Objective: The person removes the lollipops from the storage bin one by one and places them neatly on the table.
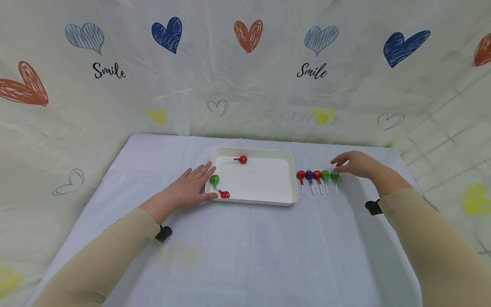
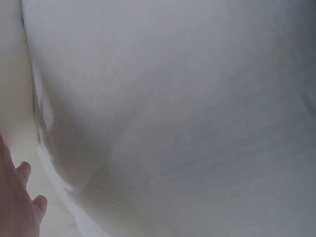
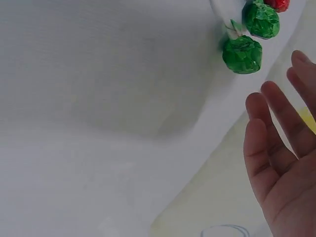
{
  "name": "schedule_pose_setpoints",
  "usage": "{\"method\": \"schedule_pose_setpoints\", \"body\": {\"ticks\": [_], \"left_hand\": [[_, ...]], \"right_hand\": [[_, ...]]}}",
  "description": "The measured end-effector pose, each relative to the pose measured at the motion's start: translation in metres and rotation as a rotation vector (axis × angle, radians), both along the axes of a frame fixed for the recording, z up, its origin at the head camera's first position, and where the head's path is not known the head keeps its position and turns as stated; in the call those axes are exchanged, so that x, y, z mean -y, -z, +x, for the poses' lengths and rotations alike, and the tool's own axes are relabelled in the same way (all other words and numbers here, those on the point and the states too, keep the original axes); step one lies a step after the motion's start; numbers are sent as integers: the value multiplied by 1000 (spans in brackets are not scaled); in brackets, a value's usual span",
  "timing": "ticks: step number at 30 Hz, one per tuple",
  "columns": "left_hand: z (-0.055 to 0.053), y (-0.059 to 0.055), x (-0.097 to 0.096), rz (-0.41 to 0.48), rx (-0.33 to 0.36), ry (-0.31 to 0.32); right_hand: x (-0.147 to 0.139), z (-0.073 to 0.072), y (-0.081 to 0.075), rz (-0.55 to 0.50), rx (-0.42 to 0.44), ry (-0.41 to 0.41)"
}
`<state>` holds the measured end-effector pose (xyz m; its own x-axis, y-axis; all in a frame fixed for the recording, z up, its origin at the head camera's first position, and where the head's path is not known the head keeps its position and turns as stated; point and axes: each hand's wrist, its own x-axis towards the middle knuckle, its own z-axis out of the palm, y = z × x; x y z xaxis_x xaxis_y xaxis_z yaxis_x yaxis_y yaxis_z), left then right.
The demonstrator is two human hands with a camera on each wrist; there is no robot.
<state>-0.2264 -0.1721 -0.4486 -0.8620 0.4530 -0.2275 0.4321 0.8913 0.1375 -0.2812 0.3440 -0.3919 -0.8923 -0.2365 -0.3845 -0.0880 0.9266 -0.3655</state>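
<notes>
A white tray (image 1: 253, 181) lies on the cloth with two red lollipops, one (image 1: 242, 159) near its back rim and another (image 1: 225, 194) at the front left corner. Close to that corner is a green lollipop (image 1: 215, 181). My left hand (image 1: 188, 187) rests with fingers spread at the tray's left edge. Right of the tray, several wrapped lollipops stand in a row, heads away from me: red, purple (image 1: 309, 175), red and green. Beside the rightmost green lollipop (image 3: 242, 55) hovers my right hand (image 1: 356, 164), fingers loosely bent, apart from it and holding nothing in the right wrist view.
A white cloth (image 1: 245, 256) covers the table. Behind it hangs a pale curtain (image 1: 276, 85) printed with hearts and "Smile". In the left wrist view, mostly white cloth fills the picture.
</notes>
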Motion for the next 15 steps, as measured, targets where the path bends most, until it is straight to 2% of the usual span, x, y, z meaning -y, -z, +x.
{"method": "schedule_pose_setpoints", "body": {"ticks": [5,10,15], "left_hand": [[-1,1,1,-4,-7,0],[-1,1,1,1,-16,8],[1,-1,1,10,0,8]], "right_hand": [[12,-4,-7,-33,-21,3],[38,-5,-15,-76,-14,-4],[79,-10,-24,-40,-30,-80]]}}
